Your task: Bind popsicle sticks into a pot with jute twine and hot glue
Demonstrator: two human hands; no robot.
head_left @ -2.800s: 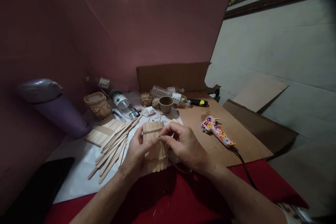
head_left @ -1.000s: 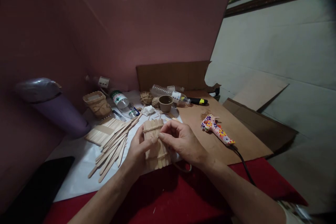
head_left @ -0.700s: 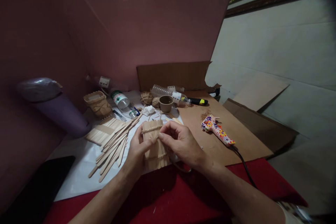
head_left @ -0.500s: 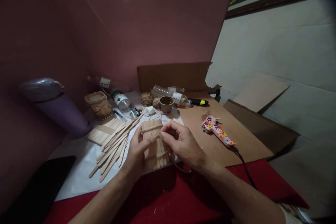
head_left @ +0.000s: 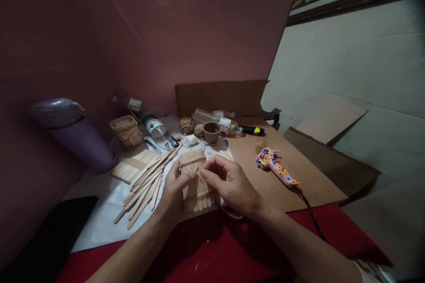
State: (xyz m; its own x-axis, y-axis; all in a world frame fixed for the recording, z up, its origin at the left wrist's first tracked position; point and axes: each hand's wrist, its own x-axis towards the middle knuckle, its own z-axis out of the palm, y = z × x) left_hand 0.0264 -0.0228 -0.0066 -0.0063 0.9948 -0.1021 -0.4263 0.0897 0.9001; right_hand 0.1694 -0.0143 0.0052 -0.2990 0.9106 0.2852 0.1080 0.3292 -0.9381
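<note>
A craft-stick holder (head_left: pixel 195 192), made of wooden sticks side by side with twine round its upper and lower parts, is tilted toward me near the table's front edge. My left hand (head_left: pixel 174 185) is wrapped round its left side, the thumb pressing on a small twine bow (head_left: pixel 193 172) at the front. At the bow's right side, my right hand (head_left: pixel 229 181) pinches with thumb and forefinger; a twine end seems to be between them, though it is too small to be sure. Loose craft sticks (head_left: pixel 146 194) lie left of my left hand.
A flowered glue gun (head_left: pixel 277 167) with a black cord lies on cardboard (head_left: pixel 315 181) to the right. Behind stand a brown cup (head_left: pixel 211 133), plastic bottles (head_left: pixel 154 126), twine balls (head_left: pixel 187 125) and another decorated stick holder (head_left: pixel 127 132). A dark flat object (head_left: pixel 56 234) is at left.
My right thumb and forefinger have shifted very slightly at the bow. My left hand keeps its hold on the craft-stick holder. The whole view has moved a little.
</note>
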